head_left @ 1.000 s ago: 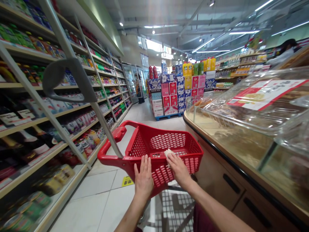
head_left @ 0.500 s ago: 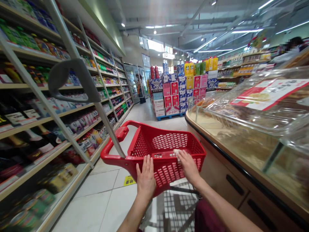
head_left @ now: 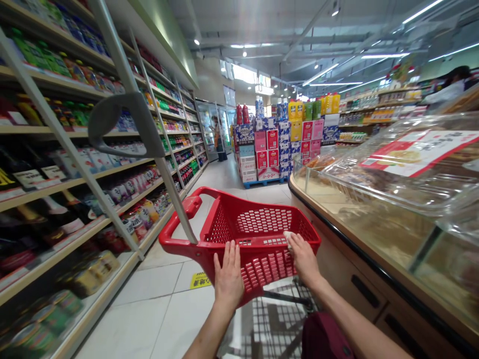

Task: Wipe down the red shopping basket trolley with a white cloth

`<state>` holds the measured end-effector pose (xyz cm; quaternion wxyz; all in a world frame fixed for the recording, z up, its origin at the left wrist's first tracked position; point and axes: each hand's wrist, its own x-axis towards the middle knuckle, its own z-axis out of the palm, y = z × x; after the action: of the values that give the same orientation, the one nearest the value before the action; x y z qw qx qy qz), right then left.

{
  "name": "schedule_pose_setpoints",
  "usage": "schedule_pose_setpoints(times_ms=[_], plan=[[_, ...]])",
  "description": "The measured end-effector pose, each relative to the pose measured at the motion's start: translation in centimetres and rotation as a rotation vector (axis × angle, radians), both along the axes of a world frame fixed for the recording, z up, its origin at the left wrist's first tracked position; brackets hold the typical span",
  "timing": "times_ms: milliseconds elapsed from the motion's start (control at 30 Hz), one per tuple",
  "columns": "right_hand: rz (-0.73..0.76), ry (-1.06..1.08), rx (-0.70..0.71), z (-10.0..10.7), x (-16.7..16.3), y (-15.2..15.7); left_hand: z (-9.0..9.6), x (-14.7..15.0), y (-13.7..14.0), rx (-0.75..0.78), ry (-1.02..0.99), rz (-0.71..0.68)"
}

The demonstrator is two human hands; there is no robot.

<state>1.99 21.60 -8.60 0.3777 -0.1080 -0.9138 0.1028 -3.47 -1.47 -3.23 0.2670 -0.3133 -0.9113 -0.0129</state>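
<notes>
In front of me is a red plastic shopping cart basket (head_left: 258,262) with perforated walls, set above a metal wire lower rack (head_left: 275,319). My left hand (head_left: 229,276) lies against the near side of the basket, its fingers stretched out and their tips at the rim. Farther right along that rim, my right hand (head_left: 302,257) presses a small white cloth or tissue (head_left: 287,234) to the edge. Most of this white piece is hidden under the fingers. A grey pole with a grey loop handle (head_left: 125,124) rises from the cart's left end.
Drink shelves (head_left: 86,174) line the left side. On the right stands a counter with clear plastic food boxes (head_left: 411,154). Stacked drink cartons (head_left: 267,149) sit on a blue pallet ahead. A person (head_left: 218,139) stands far back; another person (head_left: 451,87) is at right.
My right hand has slid right along the rim with the white piece. My left hand stays at the same spot on the basket. The view has shifted slightly.
</notes>
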Motion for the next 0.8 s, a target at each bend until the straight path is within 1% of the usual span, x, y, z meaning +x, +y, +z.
schedule_pose_setpoints(times_ms=[33, 67, 133, 200, 233, 267, 367, 400, 433, 467, 500, 600, 633, 667, 700, 733, 800], plan=[[0.005, 0.015, -0.007, 0.1, -0.2, -0.7, 0.0, 0.1, 0.2, 0.004, -0.006, 0.005], [0.049, 0.035, 0.003, 0.3, -0.6, -1.9, 0.0, 0.1, 0.3, 0.007, -0.012, 0.01], [0.194, 0.069, 0.059, 0.6, -1.4, -4.9, 0.2, 0.2, 0.3, 0.01, -0.02, 0.01], [0.29, 0.071, 0.101, 0.9, -1.9, -6.6, 0.6, 0.0, -0.5, 0.005, -0.009, -0.018], [0.289, 0.061, 0.103, 0.9, -1.9, -6.6, 0.9, -0.2, -1.1, 0.01, 0.008, -0.025], [0.258, 0.048, 0.088, 0.8, -1.8, -6.0, 1.2, -0.4, -2.0, 0.023, 0.03, -0.017], [0.094, 0.034, -0.022, 0.6, -1.7, -3.1, 2.4, -1.0, -4.7, 0.077, 0.097, 0.063], [0.071, 0.044, -0.059, 0.7, -1.9, -2.8, 2.8, -1.2, -5.4, 0.081, 0.106, 0.08], [0.081, 0.059, -0.087, 1.0, -2.3, -3.2, 3.1, -1.3, -5.8, 0.079, 0.107, 0.089], [0.122, 0.077, -0.105, 1.4, -2.9, -4.4, 3.3, -1.4, -6.1, 0.075, 0.103, 0.09], [0.187, 0.095, -0.113, 2.0, -3.5, -6.2, 3.4, -1.4, -6.2, 0.071, 0.098, 0.091], [0.418, 0.13, -0.091, 4.3, -5.3, -13.2, 3.5, -1.4, -6.0, 0.073, 0.102, 0.079], [0.47, 0.133, -0.076, 4.9, -5.6, -15.0, 3.5, -1.4, -6.1, 0.076, 0.107, 0.062], [0.506, 0.136, -0.063, 5.3, -5.8, -16.2, 3.6, -1.5, -6.3, 0.082, 0.113, 0.039], [0.525, 0.137, -0.052, 5.3, -5.8, -16.6, 3.7, -1.6, -6.8, 0.096, 0.119, 0.021], [0.523, 0.14, -0.047, 5.1, -5.6, -16.3, 3.9, -1.8, -7.3, 0.116, 0.127, 0.013], [0.46, 0.146, -0.062, 4.2, -5.1, -14.3, 4.5, -2.4, -8.8, 0.173, 0.148, 0.051]])
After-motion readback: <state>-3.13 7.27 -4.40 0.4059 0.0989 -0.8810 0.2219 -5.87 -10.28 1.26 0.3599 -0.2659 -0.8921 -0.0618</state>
